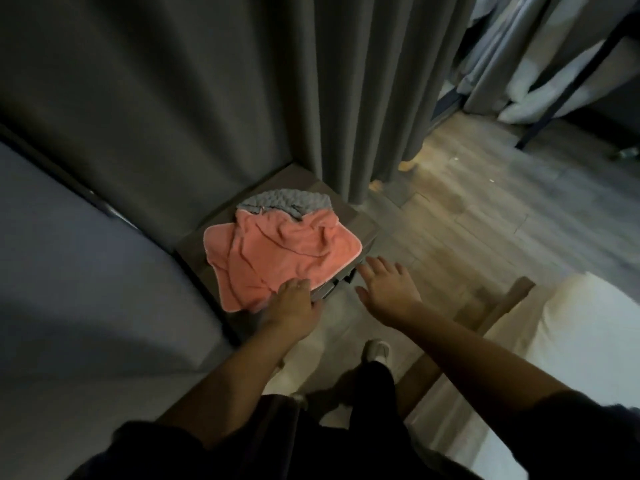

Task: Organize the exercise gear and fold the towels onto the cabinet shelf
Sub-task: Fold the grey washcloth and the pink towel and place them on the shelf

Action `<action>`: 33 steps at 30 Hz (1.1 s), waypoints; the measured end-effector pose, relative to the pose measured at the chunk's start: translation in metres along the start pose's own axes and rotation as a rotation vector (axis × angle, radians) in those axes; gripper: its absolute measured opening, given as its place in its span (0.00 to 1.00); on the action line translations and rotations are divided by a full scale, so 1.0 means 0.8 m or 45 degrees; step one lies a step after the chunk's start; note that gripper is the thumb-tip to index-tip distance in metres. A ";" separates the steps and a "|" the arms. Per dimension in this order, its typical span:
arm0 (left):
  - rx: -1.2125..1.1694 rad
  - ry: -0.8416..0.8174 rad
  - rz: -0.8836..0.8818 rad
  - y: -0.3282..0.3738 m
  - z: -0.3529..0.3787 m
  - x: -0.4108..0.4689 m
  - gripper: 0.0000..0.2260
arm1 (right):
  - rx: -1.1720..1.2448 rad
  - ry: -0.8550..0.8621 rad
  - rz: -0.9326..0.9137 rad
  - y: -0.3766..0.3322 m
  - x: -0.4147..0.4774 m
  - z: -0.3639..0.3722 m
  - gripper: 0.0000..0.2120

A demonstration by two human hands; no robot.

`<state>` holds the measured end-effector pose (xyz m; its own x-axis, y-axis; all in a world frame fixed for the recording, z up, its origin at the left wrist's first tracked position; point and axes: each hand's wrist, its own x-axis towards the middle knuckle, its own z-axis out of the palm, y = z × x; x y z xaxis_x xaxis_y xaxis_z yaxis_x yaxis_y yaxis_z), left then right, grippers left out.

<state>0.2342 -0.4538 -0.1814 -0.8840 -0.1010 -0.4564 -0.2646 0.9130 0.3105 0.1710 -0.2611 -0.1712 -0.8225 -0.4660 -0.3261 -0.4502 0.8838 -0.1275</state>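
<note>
pink towel (277,251) lies rumpled on the cabinet (365,221) just beyond our left hand (294,301), whose fingers (294,285) meet its near edge, pinching or pressing we cannot tell, likely to spread it, while our right hand (384,284) hovers empty, fingers spread, beside the corner.

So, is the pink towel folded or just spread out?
Unfolded: the pink towel lies rumpled and spread across the cabinet top, wrinkles and uneven edges showing.

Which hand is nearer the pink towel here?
Left. The left hand touches the near edge of the pink towel; the right hand is spread open to its right, not touching it.
</note>
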 end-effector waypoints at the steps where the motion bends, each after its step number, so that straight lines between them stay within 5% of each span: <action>1: -0.026 0.013 -0.055 0.006 0.001 0.011 0.20 | -0.036 -0.023 -0.065 0.016 0.018 -0.008 0.27; 8: -0.226 0.119 -0.387 0.042 -0.005 0.072 0.17 | -0.294 -0.159 -0.392 0.089 0.141 -0.046 0.25; 16: -0.392 0.143 -0.663 0.004 0.005 0.145 0.23 | -0.467 -0.313 -0.649 0.064 0.275 -0.047 0.32; 20: -0.399 0.119 -0.745 -0.023 0.018 0.190 0.29 | -0.371 -0.446 -0.615 0.041 0.343 -0.041 0.35; 26: -0.410 -0.075 -0.745 -0.025 0.040 0.252 0.26 | -0.259 -0.564 -0.610 0.026 0.409 -0.007 0.29; 33: -0.565 -0.050 -0.858 -0.006 0.060 0.295 0.27 | -0.296 -0.568 -0.674 0.015 0.458 0.015 0.30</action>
<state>0.0452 -0.4630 -0.3308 -0.4680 -0.5522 -0.6900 -0.8714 0.4182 0.2564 -0.1314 -0.4207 -0.3033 -0.2764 -0.7233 -0.6328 -0.8514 0.4897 -0.1879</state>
